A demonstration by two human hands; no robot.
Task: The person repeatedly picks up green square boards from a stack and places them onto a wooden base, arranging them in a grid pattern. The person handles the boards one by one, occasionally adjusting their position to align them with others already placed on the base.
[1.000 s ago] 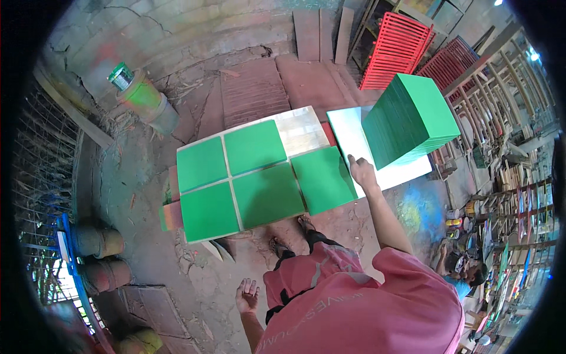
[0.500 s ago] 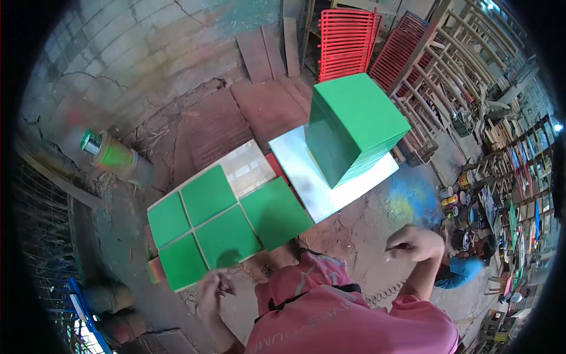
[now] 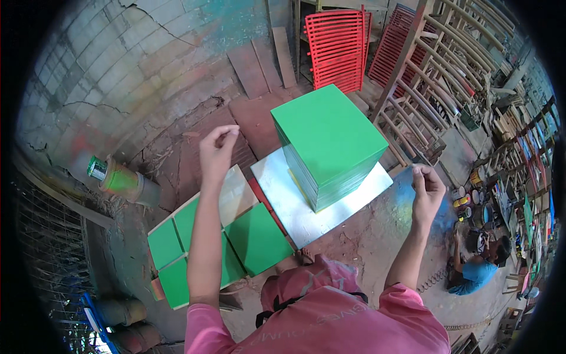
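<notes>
A tall stack of square green panels stands on a silvery board. My left hand is raised to the left of the stack, apart from it, fingers bent and thumb against the fingertips; nothing shows in it. Out to the stack's right, my right hand is also raised and touches nothing, its fingers curled toward the thumb. Beneath my left forearm, several green panels lie side by side on a pale board, whose far corner is bare. My forearm hides part of these panels.
Paint-stained buckets stand by the block wall at left. Red slatted frames and a wooden rack are at the back. On the right, a person in a blue shirt sits low among paint cans.
Both my hands have risen and moved forward, the left from beside the laid-out panels, the right from near my body. The view has shifted, and the stack appears further left.
</notes>
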